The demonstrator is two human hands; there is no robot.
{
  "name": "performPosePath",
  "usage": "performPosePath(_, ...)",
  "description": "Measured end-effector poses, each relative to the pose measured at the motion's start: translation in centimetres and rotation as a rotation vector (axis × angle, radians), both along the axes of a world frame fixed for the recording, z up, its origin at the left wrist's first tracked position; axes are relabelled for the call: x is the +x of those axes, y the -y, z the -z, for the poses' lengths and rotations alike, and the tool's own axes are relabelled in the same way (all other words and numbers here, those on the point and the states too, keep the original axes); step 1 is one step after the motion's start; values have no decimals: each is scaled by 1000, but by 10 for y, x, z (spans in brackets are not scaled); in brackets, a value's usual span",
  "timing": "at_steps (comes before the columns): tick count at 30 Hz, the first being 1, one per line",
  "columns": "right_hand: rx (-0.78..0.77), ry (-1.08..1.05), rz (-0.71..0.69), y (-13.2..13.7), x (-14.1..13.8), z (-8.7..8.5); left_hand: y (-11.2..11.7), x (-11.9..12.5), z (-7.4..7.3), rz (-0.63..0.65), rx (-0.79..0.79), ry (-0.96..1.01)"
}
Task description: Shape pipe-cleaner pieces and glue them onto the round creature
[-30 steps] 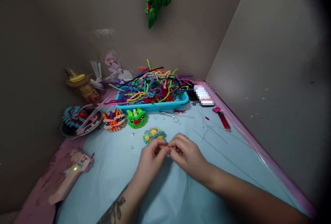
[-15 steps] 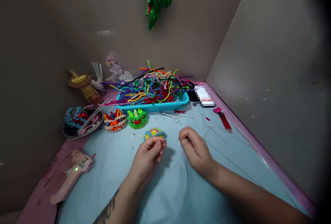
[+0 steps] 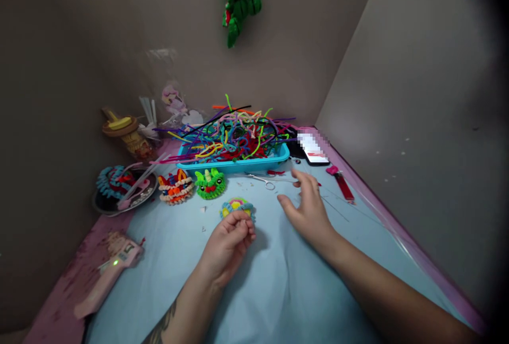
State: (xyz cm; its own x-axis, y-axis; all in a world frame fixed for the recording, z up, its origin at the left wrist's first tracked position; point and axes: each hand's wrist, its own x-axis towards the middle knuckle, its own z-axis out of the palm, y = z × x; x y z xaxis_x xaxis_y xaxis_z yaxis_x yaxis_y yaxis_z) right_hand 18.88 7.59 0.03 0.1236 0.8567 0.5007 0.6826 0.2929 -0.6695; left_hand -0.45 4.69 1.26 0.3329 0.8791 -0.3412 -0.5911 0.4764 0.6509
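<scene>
My left hand [image 3: 228, 242] rests on the light blue table cover [image 3: 262, 291], fingers curled shut in a pinch on something too small to make out. Just beyond it lies a small round pipe-cleaner piece [image 3: 237, 208] in blue, yellow and pink. My right hand [image 3: 308, 203] is stretched forward with fingers spread and empty, close to small scissors [image 3: 262, 178] and thin wires [image 3: 338, 211] on the cover.
A blue tray [image 3: 234, 162] heaped with coloured pipe cleaners stands at the back. A green figure [image 3: 210, 183] and an orange one [image 3: 175, 185] sit before it. A dark plate [image 3: 119, 195], a pink glue gun [image 3: 109, 272], a phone [image 3: 312, 148] and a red cutter [image 3: 342, 182] lie around.
My hands were pinched together in front of me. They parted, and my right hand opened and moved forward toward the scissors. My left hand stayed put, still pinched.
</scene>
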Motion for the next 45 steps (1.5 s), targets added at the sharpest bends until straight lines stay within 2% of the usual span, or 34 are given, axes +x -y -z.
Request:
performPosePath(7,101,-20,-368,33,-19,-14,3,3,6,61,89,-26)
performPosePath(13,154,-67,-516,40,-23,-18,6,4,5,100,177,-188)
performPosePath(21,197,-36,-494,41,-24,-22,3,1,3,124,424,-551)
performPosePath(27,240,149,-476,39,-24,-19,1,3,-1,74,519,-705)
performPosePath(34,248,224,-471,37,-25,-15,3,7,2,52,498,-780)
performPosePath(38,225,213,-454,35,-26,-15,2,7,3,36,421,-737)
performPosePath(45,291,290,-376,35,-26,-14,1,7,5,42,306,-653)
